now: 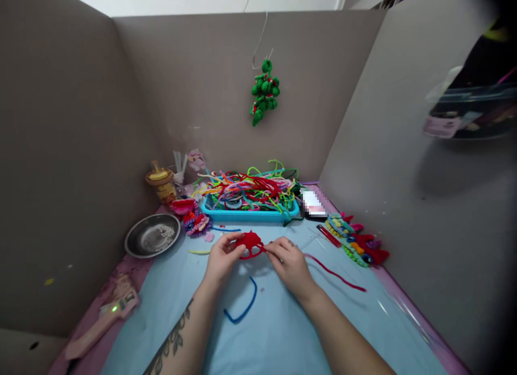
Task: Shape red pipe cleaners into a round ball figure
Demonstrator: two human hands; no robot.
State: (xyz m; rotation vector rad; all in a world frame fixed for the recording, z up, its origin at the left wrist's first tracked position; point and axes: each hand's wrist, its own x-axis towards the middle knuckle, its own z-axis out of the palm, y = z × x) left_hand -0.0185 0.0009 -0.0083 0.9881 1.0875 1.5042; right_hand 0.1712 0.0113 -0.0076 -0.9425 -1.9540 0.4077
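Observation:
My left hand and my right hand meet over a light blue mat, both pinched on a red pipe-cleaner shape. The left fingers grip its fuzzy coiled body. The right fingers pinch the red strand leaving it, whose tail trails right across the mat. A bent blue pipe cleaner lies loose just below my hands.
A blue tray heaped with coloured pipe cleaners stands at the back. A steel bowl sits left, a pink glue gun near left, finished colourful pieces right, a green piece hanging on the cardboard wall.

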